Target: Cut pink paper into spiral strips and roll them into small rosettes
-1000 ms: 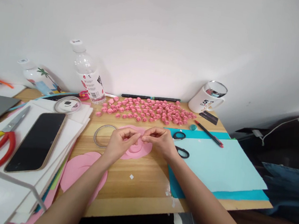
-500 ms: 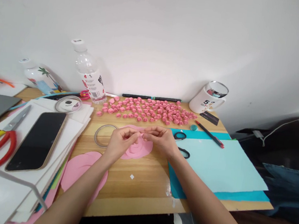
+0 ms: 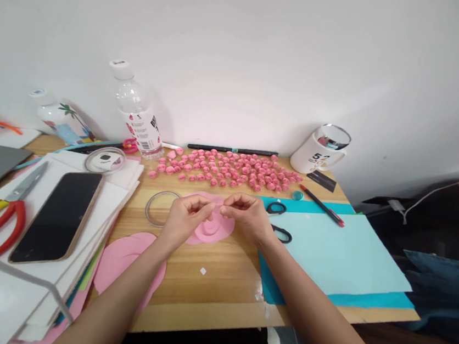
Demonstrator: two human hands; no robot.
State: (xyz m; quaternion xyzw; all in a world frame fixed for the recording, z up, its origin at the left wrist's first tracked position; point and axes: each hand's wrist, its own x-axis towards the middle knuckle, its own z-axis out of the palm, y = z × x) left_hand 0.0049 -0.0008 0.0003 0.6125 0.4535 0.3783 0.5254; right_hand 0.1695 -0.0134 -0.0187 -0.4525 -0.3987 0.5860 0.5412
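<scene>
A pink paper spiral lies on the wooden table below my fingertips, its coils loosely spread. My left hand is closed in a pinch over its far part, thumb against forefinger. Facing it, my right hand pinches too, with a small gap between the two hands. Both pinches appear to be on the paper's end, but the fingers mostly cover that piece. Another stack of pink paper rounds rests partly under my left forearm.
Many rolled pink paper roses spread along the wall. A tape roll sits left of the hands, black-handled scissors and blue paper sheets right. A bottle, mug and phone stand or lie around.
My fingertips have drawn slightly apart, leaving a wider gap between the two pinches. The spiral and the other things on the table stay in place.
</scene>
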